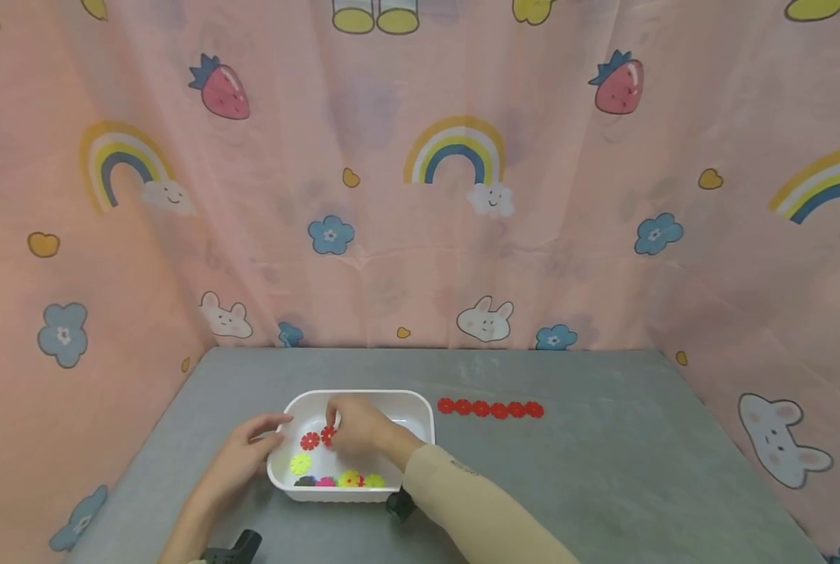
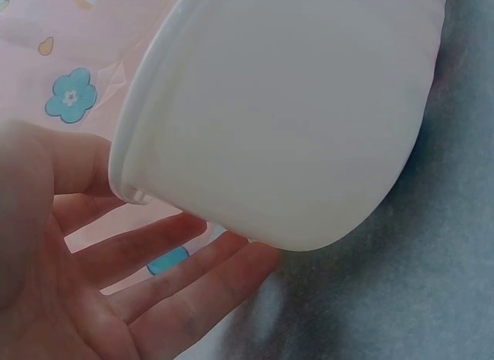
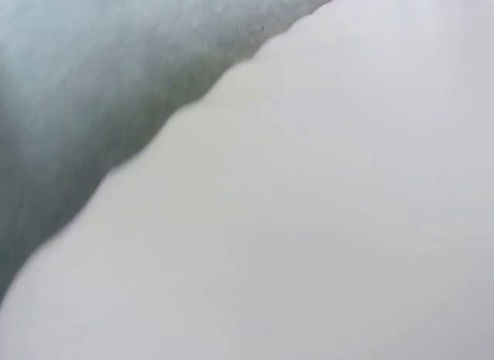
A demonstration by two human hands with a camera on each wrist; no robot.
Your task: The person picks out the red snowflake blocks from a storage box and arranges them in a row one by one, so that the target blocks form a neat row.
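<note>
A white plastic tray (image 1: 420, 493) sits on the grey table and holds several small flower-shaped plastic discs. My left hand (image 1: 247, 453) holds the tray's left end, thumb at the rim and fingers (image 2: 177, 302) against the outer wall. Reaching inside over the right part of the tray, my right hand (image 1: 360, 427) pinches a red flower-shaped disc (image 1: 327, 436); its fingertips are partly hidden. A second red disc (image 1: 310, 441) lies just left of it, with a yellow disc (image 1: 301, 464) below. The right wrist view shows only the tray's wall (image 3: 293, 205), not the hand.
Several red discs form a row (image 1: 499, 410) on the table right of the tray. Along the tray's near wall lie yellow discs (image 1: 350, 478), a pink disc (image 1: 326, 482) and a dark disc (image 1: 305, 481). A pink patterned curtain (image 1: 392, 298) hangs around the grey table (image 1: 603, 470).
</note>
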